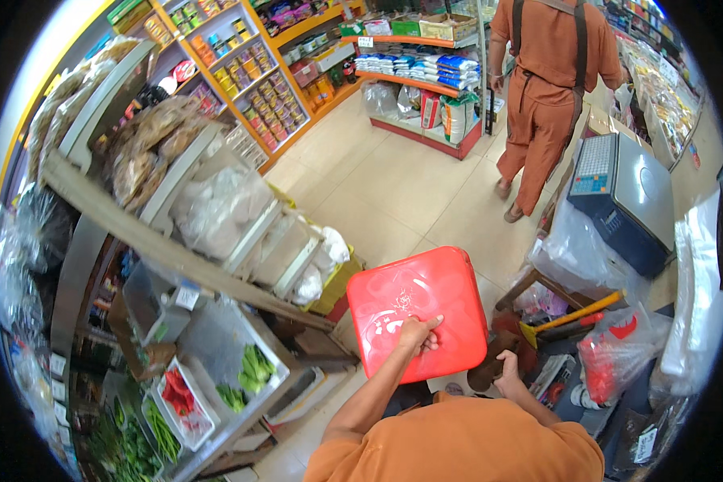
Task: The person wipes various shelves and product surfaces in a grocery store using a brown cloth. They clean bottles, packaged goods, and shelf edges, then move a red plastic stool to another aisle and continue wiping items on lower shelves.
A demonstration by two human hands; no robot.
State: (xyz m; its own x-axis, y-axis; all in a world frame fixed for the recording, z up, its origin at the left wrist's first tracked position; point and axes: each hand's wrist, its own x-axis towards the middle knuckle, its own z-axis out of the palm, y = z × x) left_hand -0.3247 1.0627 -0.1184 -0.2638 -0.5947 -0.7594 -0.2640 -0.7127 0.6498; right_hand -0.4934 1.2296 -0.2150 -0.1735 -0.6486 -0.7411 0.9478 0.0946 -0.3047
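Observation:
A square red plastic stool (391,283) is in front of me, its glossy seat facing up and bearing a pale flower pattern. My left hand (420,334) is curled at the middle of the seat and grips it; where the fingertips go is hidden. To the right of the stool is my right hand (507,375), its fingers loosely curled and nothing visible in them. It is near a dark brown surface and a yellow-handled tool (572,316), touching neither as far as I can see.
A person in rust-coloured clothes (545,90) walks ahead along the tiled floor (373,187). On the right are a weighing scale (629,193) and a plastic bag (623,349) of red items. Leafy greens (256,367) and red peppers (179,391) lie on the left stand. Shelves (419,84) hold packaged goods.

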